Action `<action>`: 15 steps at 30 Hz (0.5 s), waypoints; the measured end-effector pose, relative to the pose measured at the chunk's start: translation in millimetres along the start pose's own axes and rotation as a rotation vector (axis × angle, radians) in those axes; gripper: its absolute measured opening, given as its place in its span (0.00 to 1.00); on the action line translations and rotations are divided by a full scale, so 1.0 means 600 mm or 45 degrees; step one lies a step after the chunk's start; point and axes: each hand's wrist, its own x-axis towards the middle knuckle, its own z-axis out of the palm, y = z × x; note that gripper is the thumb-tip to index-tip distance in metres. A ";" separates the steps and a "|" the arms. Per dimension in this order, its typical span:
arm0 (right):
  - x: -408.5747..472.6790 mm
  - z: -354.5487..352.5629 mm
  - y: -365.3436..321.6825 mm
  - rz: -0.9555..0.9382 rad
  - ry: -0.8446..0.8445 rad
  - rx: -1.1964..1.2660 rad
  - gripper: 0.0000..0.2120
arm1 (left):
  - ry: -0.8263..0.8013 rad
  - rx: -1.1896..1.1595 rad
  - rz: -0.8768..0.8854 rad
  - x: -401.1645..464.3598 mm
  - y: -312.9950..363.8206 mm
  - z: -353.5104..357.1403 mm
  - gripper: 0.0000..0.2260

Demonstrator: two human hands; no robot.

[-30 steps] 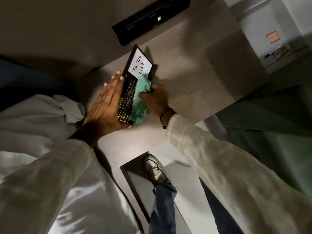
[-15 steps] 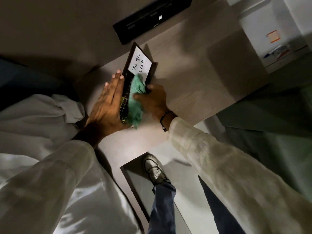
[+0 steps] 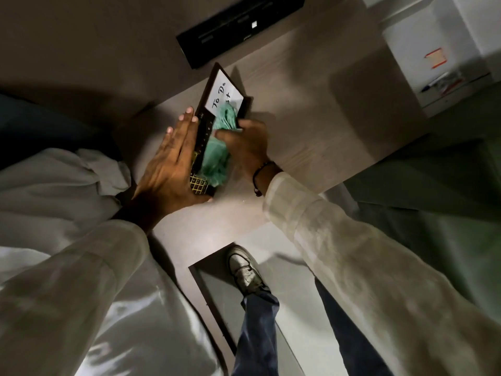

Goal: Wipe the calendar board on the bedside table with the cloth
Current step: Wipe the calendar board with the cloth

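The calendar board (image 3: 207,137) is lying flat on the bedside table (image 3: 311,118), just in front of the black panel (image 3: 238,25) on the wall. Compared with the pictures from a second ago, the green cloth (image 3: 217,153) has been carried up the board, away from its near end and toward the panel, so that the lower line of the white "To Do" card (image 3: 223,90) is now partly covered. From this it is judged that the wiping is well under way and that the far end of the board is being reached. The cloth is bunched and gripped in the right hand (image 3: 244,147), fingers closed over it and pressed down onto the board. The left hand (image 3: 173,164) is laid open and flat along the board's left edge, nothing being grasped; the board seems to be steadied by it. Much of the board's face is hidden under cloth and hands, its gold lettering is too dim to read, and whether any dirt remains cannot be told.
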 end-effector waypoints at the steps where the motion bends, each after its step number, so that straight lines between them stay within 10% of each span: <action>1: -0.004 0.004 -0.002 -0.036 -0.030 0.010 0.15 | 0.009 -0.004 -0.007 -0.001 0.000 0.001 0.66; 15: -0.009 -0.027 0.012 0.071 -0.167 -0.071 0.14 | -0.004 -0.037 0.021 -0.002 0.009 -0.002 0.66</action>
